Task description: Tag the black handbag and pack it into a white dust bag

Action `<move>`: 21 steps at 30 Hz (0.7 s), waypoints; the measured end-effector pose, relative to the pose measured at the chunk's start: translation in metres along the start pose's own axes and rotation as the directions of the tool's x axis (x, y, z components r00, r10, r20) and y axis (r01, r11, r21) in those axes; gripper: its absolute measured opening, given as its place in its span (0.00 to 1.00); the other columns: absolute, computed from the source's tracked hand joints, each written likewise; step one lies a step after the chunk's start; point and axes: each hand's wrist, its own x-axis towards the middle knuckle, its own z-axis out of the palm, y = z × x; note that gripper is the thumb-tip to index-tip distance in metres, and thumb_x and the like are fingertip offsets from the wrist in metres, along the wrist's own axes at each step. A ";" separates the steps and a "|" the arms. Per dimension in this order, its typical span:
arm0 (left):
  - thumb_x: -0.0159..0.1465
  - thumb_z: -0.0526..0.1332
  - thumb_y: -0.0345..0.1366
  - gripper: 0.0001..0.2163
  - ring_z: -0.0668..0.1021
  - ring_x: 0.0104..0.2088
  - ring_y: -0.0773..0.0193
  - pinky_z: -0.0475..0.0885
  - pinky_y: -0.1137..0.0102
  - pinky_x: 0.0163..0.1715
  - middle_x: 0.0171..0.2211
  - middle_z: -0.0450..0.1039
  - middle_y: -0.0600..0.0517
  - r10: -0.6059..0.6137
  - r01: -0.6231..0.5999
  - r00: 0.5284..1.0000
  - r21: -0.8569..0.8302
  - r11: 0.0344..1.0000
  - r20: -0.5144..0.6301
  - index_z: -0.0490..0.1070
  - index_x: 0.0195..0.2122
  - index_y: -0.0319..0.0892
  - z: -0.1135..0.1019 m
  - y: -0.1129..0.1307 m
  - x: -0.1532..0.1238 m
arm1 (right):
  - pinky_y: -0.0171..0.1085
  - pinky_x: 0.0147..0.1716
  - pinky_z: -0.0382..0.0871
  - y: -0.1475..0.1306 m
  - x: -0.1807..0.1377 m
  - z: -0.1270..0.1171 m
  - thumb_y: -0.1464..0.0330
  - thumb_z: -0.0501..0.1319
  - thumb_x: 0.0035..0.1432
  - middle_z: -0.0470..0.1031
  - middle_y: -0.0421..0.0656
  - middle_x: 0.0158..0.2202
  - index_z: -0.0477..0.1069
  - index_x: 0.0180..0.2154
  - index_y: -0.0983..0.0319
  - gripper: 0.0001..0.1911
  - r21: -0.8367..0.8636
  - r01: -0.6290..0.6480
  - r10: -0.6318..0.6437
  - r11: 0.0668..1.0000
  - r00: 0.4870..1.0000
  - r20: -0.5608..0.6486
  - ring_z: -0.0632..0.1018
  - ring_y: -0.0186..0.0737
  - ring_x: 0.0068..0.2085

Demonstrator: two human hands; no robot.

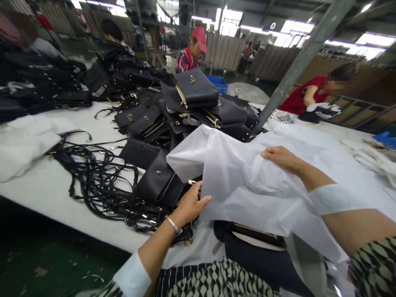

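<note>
A thin white sheet [238, 177], like tissue paper, is held up in front of me, creased and partly see-through. My right hand [281, 159] pinches it near its upper right between thumb and fingers. At the sheet's left edge is my left hand [190, 204], its thumb over the front and its fingertips partly hidden at the edge. Below the sheet, close to my body, lies a black handbag [256, 255] with a gold zip and a pale lining, partly covered. Just left of my left hand is another black bag [157, 177] with a gold clasp.
Black straps [102, 181] lie tangled at the left of the white table [102, 119]. Black bags [198, 88] are piled beyond the sheet. More white sheets [324, 152] spread at the right. A slanted metal post [287, 78] rises behind; a person in red [305, 97] works there.
</note>
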 end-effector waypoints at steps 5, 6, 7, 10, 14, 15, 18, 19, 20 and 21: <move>0.53 0.63 0.45 0.13 0.67 0.17 0.68 0.60 0.74 0.16 0.18 0.67 0.55 -0.169 0.161 0.985 -0.218 0.963 -0.020 0.71 0.27 0.38 0.024 -0.006 0.025 | 0.47 0.47 0.67 -0.024 -0.031 0.009 0.66 0.58 0.55 0.74 0.50 0.45 0.72 0.43 0.64 0.14 -0.529 0.232 -0.427 0.817 0.858 -0.284 0.74 0.51 0.44; 0.52 0.63 0.45 0.13 0.66 0.16 0.69 0.60 0.75 0.15 0.18 0.67 0.56 -0.190 0.176 0.981 -0.245 0.954 -0.036 0.70 0.27 0.38 0.026 -0.003 0.027 | 0.49 0.50 0.65 -0.030 -0.048 0.016 0.67 0.57 0.56 0.72 0.51 0.48 0.70 0.47 0.63 0.16 -0.583 0.304 -0.551 0.754 0.775 -0.309 0.73 0.52 0.47; 0.52 0.63 0.45 0.13 0.66 0.16 0.70 0.59 0.75 0.15 0.18 0.67 0.56 -0.211 0.190 0.976 -0.270 0.944 -0.051 0.70 0.28 0.38 0.028 0.002 0.029 | 0.49 0.52 0.64 -0.036 -0.068 0.025 0.68 0.57 0.58 0.71 0.51 0.49 0.69 0.49 0.63 0.16 -0.607 0.394 -0.661 0.690 0.685 -0.306 0.72 0.51 0.50; 0.51 0.63 0.43 0.12 0.63 0.13 0.72 0.54 0.76 0.12 0.15 0.64 0.57 -0.259 0.222 0.962 -0.317 0.922 -0.080 0.68 0.25 0.39 0.034 0.019 0.030 | 0.45 0.51 0.66 -0.046 -0.133 0.066 0.70 0.59 0.60 0.73 0.48 0.47 0.67 0.50 0.61 0.16 -0.529 0.669 -0.844 0.522 0.493 -0.210 0.72 0.47 0.50; 0.50 0.62 0.40 0.10 0.61 0.11 0.73 0.51 0.77 0.10 0.12 0.61 0.58 -0.284 0.231 0.951 -0.324 0.917 -0.126 0.65 0.22 0.40 0.044 0.034 0.030 | 0.46 0.47 0.69 -0.038 -0.192 0.129 0.59 0.65 0.55 0.72 0.51 0.46 0.63 0.52 0.64 0.27 -0.412 0.793 -0.885 0.449 0.458 -0.082 0.72 0.49 0.48; 0.50 0.62 0.40 0.09 0.61 0.11 0.73 0.51 0.77 0.10 0.11 0.61 0.58 -0.286 0.230 0.948 -0.321 0.919 -0.138 0.65 0.22 0.40 0.046 0.035 0.030 | 0.46 0.46 0.69 -0.034 -0.198 0.142 0.57 0.66 0.54 0.72 0.51 0.45 0.63 0.52 0.65 0.28 -0.405 0.779 -0.872 0.479 0.475 -0.116 0.72 0.49 0.47; 0.49 0.61 0.39 0.09 0.62 0.10 0.72 0.50 0.77 0.10 0.11 0.61 0.58 -0.278 0.220 0.946 -0.299 0.929 -0.169 0.64 0.21 0.40 0.053 0.038 0.028 | 0.45 0.43 0.68 -0.026 -0.202 0.167 0.62 0.64 0.57 0.71 0.50 0.41 0.65 0.48 0.64 0.20 -0.385 0.683 -0.783 0.621 0.563 -0.263 0.72 0.48 0.44; 0.49 0.61 0.39 0.09 0.62 0.11 0.72 0.50 0.77 0.10 0.11 0.61 0.58 -0.272 0.214 0.946 -0.291 0.933 -0.177 0.64 0.21 0.40 0.055 0.038 0.027 | 0.44 0.42 0.68 -0.025 -0.201 0.170 0.65 0.62 0.59 0.71 0.49 0.40 0.65 0.46 0.63 0.14 -0.359 0.657 -0.749 0.663 0.595 -0.293 0.72 0.47 0.43; 0.49 0.61 0.38 0.08 0.62 0.11 0.72 0.51 0.77 0.10 0.11 0.61 0.58 -0.265 0.207 0.946 -0.284 0.936 -0.184 0.64 0.21 0.40 0.056 0.039 0.026 | 0.43 0.41 0.67 -0.025 -0.199 0.172 0.68 0.59 0.61 0.71 0.47 0.38 0.66 0.43 0.63 0.09 -0.317 0.639 -0.714 0.700 0.628 -0.311 0.71 0.45 0.41; 0.49 0.61 0.38 0.08 0.62 0.11 0.72 0.51 0.77 0.10 0.11 0.61 0.58 -0.258 0.200 0.947 -0.280 0.939 -0.190 0.64 0.20 0.40 0.057 0.041 0.025 | 0.41 0.39 0.66 -0.025 -0.198 0.173 0.70 0.57 0.62 0.71 0.46 0.36 0.67 0.40 0.62 0.04 -0.260 0.631 -0.682 0.731 0.659 -0.318 0.71 0.43 0.39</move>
